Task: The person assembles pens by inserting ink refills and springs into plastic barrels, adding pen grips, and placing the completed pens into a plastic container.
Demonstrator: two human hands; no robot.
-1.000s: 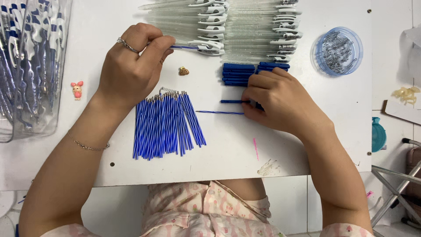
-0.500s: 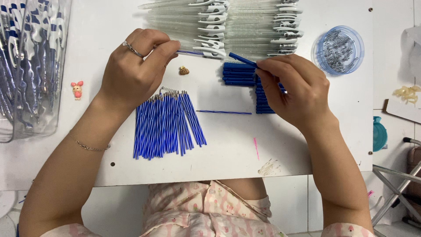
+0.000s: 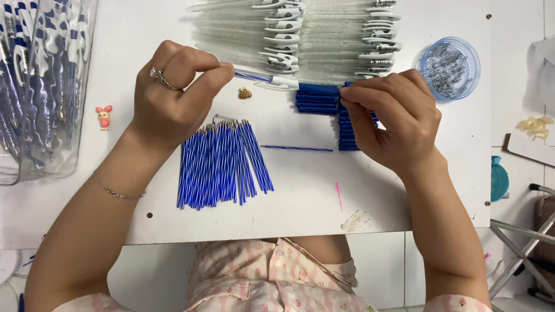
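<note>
Only the head view to go on, looking straight down at the bench [image 3: 404, 196].

The left hand [image 3: 173, 92] is pinched shut, thumb and forefinger clamped on the back end of a pen [image 3: 266, 80], a clear barrel with a blue refill showing inside and a white clip. It sits just above the bench, up near the row of empty barrels [image 3: 289, 34]. Its long axis runs roughly left to right with a slight downward tilt, the clip end pointing right toward the other hand.

The right hand [image 3: 393, 115] is curled with fingertips together over the stack of blue caps [image 3: 324, 98]. I think it's pinching one small blue piece, but the fingers cover it, so I can't say for sure.

Handling-wise, the pen looks feather light, stiff thin plastic, smooth and a bit slippery. A fingertip pinch near the end, like the left hand has, looks right to me; squeezing mid-barrel would probably just flex it.

Around them: a fan of blue refills [image 3: 222, 162] lies under the left hand, long axes near vertical in the picture, spring ends up top. One loose refill [image 3: 298, 148] lies flat between the hands, pointing left-right. A round blue tub [image 3: 448, 66] of springs sits top right, and a clear bag of finished pens [image 3: 40, 86] is at far left.
</note>
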